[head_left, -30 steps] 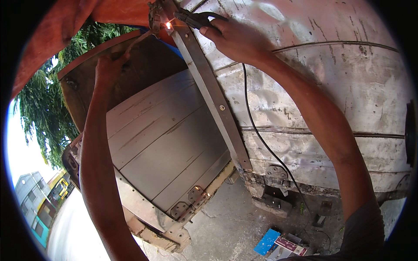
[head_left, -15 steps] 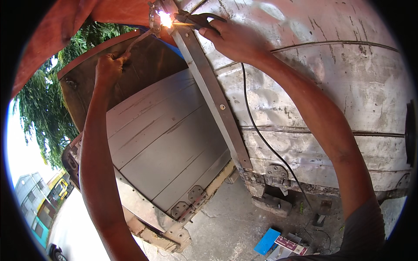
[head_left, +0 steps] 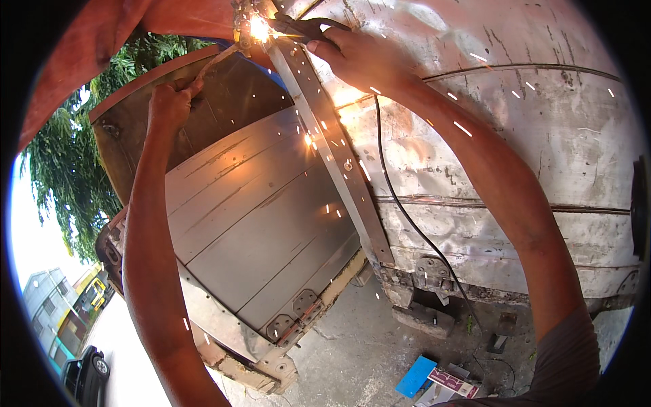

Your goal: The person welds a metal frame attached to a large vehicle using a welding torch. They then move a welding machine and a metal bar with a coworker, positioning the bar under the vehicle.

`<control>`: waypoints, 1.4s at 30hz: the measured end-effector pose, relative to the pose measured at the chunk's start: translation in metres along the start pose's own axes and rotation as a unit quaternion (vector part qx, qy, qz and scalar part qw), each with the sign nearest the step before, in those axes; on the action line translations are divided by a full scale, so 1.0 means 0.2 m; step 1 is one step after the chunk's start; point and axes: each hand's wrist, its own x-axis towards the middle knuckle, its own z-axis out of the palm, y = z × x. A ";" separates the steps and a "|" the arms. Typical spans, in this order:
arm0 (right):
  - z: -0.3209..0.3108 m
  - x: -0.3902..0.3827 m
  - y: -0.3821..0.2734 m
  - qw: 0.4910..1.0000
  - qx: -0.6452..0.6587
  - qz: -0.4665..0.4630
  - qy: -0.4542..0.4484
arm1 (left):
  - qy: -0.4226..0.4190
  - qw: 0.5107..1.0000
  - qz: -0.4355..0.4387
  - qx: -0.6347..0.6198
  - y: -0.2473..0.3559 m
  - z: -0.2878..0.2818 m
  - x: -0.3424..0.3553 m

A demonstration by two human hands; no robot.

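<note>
High up, my right hand [head_left: 359, 60] grips a black welding electrode holder [head_left: 298, 28]. A bright welding arc burns at its tip, against a small metal fitting [head_left: 245, 17] at the top of a long steel post [head_left: 325, 146]. My left hand [head_left: 173, 102] is closed round a slim metal bar [head_left: 220, 60]; its far end meets the fitting just below the arc. Sparks scatter over the post, both dented metal panels and my right forearm. Glare hides the exact weld spot.
A black cable [head_left: 400, 203] hangs from the holder side down to the concrete floor. A blue flat piece [head_left: 416, 376] and a printed carton [head_left: 453, 382] lie there. Left of the post stands a grey panel [head_left: 258, 224]; an orange sheet [head_left: 74, 61] hangs above. A dark car [head_left: 87, 373] is outside.
The arc now throws many sparks down and to the right, and orange glow lights the panels. Both hands stay nearly in place. The dark car outside shows more fully.
</note>
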 end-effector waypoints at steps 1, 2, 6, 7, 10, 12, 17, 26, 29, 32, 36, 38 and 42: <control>0.02 0.02 0.04 0.999 -0.029 -0.031 0.031 | -0.009 1.000 0.008 -0.005 -0.01 0.00 0.03; 0.02 0.02 0.05 0.998 -0.034 -0.044 0.042 | 0.000 1.000 0.012 0.012 -0.02 -0.01 0.05; 0.04 0.01 0.06 0.996 -0.041 -0.055 0.050 | 0.009 0.999 0.009 0.032 -0.03 0.01 0.03; 0.04 0.01 0.06 0.997 -0.040 -0.050 0.046 | 0.007 1.000 0.006 0.023 -0.02 0.01 0.01; 0.04 0.03 0.07 0.992 -0.063 -0.082 0.077 | -0.009 0.995 0.086 -0.050 -0.07 -0.01 0.03; 0.03 0.03 0.07 0.993 -0.066 -0.067 0.069 | -0.008 0.998 0.060 -0.029 -0.06 -0.01 0.03; 0.07 0.04 0.07 0.995 -0.049 -0.057 0.065 | -0.008 0.999 0.016 0.027 -0.01 -0.01 -0.01; 0.03 0.03 0.04 0.995 -0.074 -0.041 0.055 | -0.003 0.999 0.037 0.026 -0.03 -0.03 0.00; 0.04 0.03 0.05 0.994 -0.070 -0.051 0.060 | 0.015 0.998 0.049 0.044 -0.03 -0.02 0.01; 0.04 0.02 0.04 0.997 -0.039 -0.044 0.041 | -0.004 0.997 0.064 0.050 -0.07 -0.01 0.03; 0.07 0.05 0.08 0.997 0.007 -0.054 0.053 | -0.025 0.994 0.097 0.039 -0.11 -0.03 0.06; 0.07 0.07 0.08 0.996 0.016 -0.058 0.058 | -0.017 0.995 0.101 0.008 -0.11 -0.05 0.06; 0.07 0.06 0.06 0.999 0.013 -0.032 0.025 | -0.020 0.996 0.065 -0.051 -0.09 0.00 0.01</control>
